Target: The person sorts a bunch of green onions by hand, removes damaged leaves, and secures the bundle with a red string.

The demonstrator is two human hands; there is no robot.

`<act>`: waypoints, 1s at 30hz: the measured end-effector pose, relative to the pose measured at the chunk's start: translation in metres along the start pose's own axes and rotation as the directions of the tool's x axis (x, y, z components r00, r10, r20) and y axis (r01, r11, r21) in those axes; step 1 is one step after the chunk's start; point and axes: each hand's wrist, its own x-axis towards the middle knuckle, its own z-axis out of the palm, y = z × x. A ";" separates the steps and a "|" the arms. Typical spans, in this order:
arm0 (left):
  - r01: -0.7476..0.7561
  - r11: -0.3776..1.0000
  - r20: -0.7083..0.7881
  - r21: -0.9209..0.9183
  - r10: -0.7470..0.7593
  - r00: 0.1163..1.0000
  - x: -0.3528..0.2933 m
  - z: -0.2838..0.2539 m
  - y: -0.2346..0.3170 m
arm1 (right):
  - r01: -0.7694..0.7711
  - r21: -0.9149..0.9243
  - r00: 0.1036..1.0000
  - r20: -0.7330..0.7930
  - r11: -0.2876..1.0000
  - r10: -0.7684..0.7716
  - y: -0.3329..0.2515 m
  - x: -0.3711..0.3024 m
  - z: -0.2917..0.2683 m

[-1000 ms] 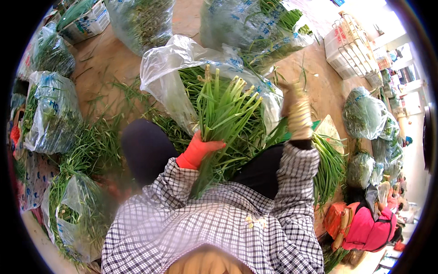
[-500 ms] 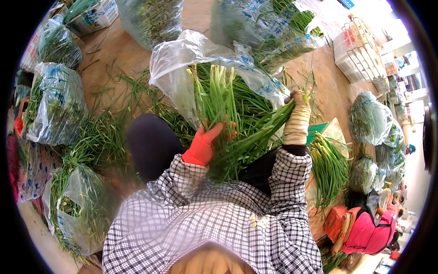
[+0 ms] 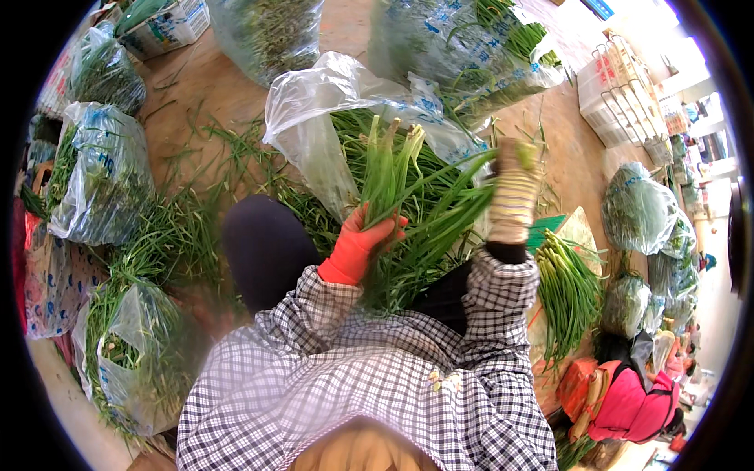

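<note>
While left hand [image 3: 357, 247] fingers grip green stalks [image 3: 389, 169] | right hand [image 3: 512, 192] fingers unclear | clear bag [image 3: 314, 110] behind

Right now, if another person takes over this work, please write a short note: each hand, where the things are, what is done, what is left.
Left hand in orange glove: grips a bunch of long green stalks, held upright.
Right hand in striped glove: raised, pulling stalks from the open clear plastic bag.
Done: a sorted pile of green stalks lies to the right.
Left: many stalks are in the bag and scattered on the brown floor.
</note>
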 end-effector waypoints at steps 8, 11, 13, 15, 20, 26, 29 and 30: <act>0.044 0.999 0.050 -0.015 -0.043 0.998 0.001 0.004 0.005 | -0.210 -0.088 0.978 -0.028 0.974 0.208 -0.064 0.028 -0.063; 0.078 0.996 0.026 -0.029 -0.078 0.997 0.000 0.003 0.003 | -0.260 -0.410 0.887 0.257 0.874 0.384 -0.073 -0.015 0.008; 0.087 0.994 0.104 -0.072 -0.079 0.991 -0.003 0.002 0.002 | -0.295 -0.319 0.827 0.388 0.901 0.408 -0.049 -0.028 0.026; 0.119 0.992 0.135 -0.040 -0.113 0.984 -0.002 -0.001 0.001 | -0.327 -0.283 0.797 0.431 0.901 0.424 -0.041 -0.032 0.033; 0.126 0.984 0.275 -0.125 -0.088 0.957 0.001 -0.011 -0.007 | -0.418 -0.189 0.767 0.451 0.889 0.457 -0.040 -0.033 0.038; 0.095 0.861 0.290 -0.500 0.063 0.955 0.001 -0.013 -0.014 | -0.406 -0.249 0.807 0.354 0.879 0.473 -0.029 -0.033 0.027; 0.098 0.815 0.405 -0.571 0.176 0.897 0.003 -0.015 -0.009 | -0.397 -0.278 0.809 0.345 0.875 0.477 -0.025 -0.036 0.026; 0.094 0.814 0.401 -0.573 0.178 0.898 0.001 -0.015 -0.009 | -0.402 -0.272 0.806 0.348 0.874 0.479 -0.023 -0.036 0.026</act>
